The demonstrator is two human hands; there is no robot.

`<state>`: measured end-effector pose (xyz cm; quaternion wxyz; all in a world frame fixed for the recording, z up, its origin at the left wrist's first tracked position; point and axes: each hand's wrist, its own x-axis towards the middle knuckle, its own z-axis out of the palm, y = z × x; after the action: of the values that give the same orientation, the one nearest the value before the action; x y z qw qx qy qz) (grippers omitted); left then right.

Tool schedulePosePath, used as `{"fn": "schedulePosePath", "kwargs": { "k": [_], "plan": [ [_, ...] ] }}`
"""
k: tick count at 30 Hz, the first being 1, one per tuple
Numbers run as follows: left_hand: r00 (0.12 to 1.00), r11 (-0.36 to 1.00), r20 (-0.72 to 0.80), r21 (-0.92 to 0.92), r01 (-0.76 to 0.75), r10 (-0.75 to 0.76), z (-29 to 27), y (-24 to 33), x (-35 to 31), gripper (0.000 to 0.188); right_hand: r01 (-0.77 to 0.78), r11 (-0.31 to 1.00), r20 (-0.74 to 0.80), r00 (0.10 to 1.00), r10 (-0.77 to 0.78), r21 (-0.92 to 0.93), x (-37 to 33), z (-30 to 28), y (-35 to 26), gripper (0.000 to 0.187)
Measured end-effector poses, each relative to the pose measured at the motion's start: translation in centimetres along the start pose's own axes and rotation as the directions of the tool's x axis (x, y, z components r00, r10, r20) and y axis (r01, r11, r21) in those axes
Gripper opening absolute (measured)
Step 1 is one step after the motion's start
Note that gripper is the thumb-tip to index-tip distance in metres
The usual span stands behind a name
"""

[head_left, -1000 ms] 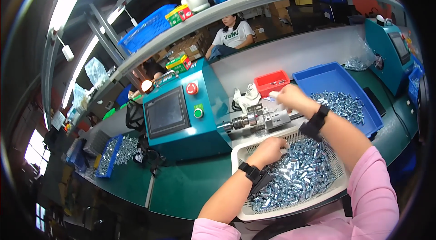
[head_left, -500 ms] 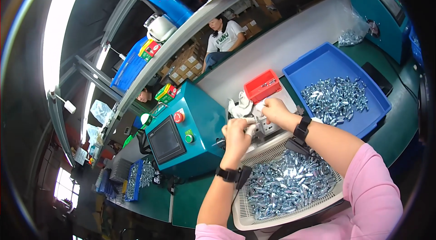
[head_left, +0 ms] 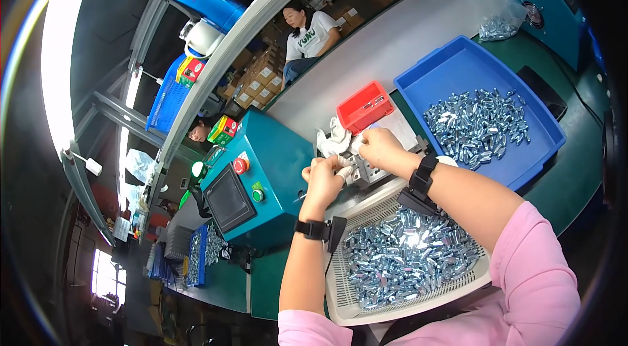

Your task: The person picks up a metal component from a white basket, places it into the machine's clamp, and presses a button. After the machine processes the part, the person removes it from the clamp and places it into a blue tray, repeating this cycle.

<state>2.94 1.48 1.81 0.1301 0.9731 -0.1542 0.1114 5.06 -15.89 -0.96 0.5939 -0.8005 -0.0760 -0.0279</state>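
My left hand [head_left: 325,180] is pinched beside the teal machine's spindle side, at the left end of a metal fixture block [head_left: 370,173]. My right hand [head_left: 384,150] is closed over the top of that block, fingertips pressed together. White coverings show on some fingertips. Whatever either hand pinches is too small or hidden behind the fingers. Below my wrists sits a cream plastic basket [head_left: 335,294] heaped with small shiny metal fittings [head_left: 409,254]. A red bin [head_left: 350,121] holding a few small parts stands just beyond the block, next to a crumpled white cloth [head_left: 334,138].
To the right, a blue tray [head_left: 437,71] holds many metal fittings. A teal machine [head_left: 261,169] with a screen and buttons stands left. Another teal machine [head_left: 546,12] and a clear bag of parts [head_left: 500,25] are far right. A person [head_left: 311,35] sits beyond the partition.
My view has turned slightly, so the scene sits a little farther left and up. Both hands stay closed at the metal block, with only slight shifts of the fingers.
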Motion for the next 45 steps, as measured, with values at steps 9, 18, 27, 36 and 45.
{"fn": "schedulePosePath", "kwargs": {
  "k": [9,18,27,36,45],
  "plan": [
    [0.991,0.966,-0.013,0.223,-0.130,0.136,-1.3,1.7,-2.0,0.018,-0.026,0.994,0.032,0.999,0.030,-0.101,-1.1,-0.2,-0.8,0.020],
    [0.770,0.786,-0.157,0.118,-0.607,0.618,-13.1,16.1,-8.8,0.021,0.064,0.989,-0.006,0.998,-0.065,-0.131,0.0,-0.4,1.1,0.023],
    [0.867,0.877,-0.170,-0.025,-0.480,0.469,-13.4,15.5,-13.0,0.022,0.170,0.896,0.082,0.985,-0.149,-0.410,-0.5,-0.3,0.4,0.032],
    [0.864,0.866,-0.148,-0.077,-0.494,0.480,-12.9,16.5,-13.4,0.022,0.106,0.925,0.241,0.970,-0.016,-0.365,-2.4,0.6,-1.6,0.023],
    [0.923,0.926,-0.086,0.001,-0.377,0.376,-14.3,14.0,-15.1,0.022,-0.002,0.973,0.378,0.921,0.091,-0.230,-4.2,2.3,-2.8,0.020]
  ]
}}
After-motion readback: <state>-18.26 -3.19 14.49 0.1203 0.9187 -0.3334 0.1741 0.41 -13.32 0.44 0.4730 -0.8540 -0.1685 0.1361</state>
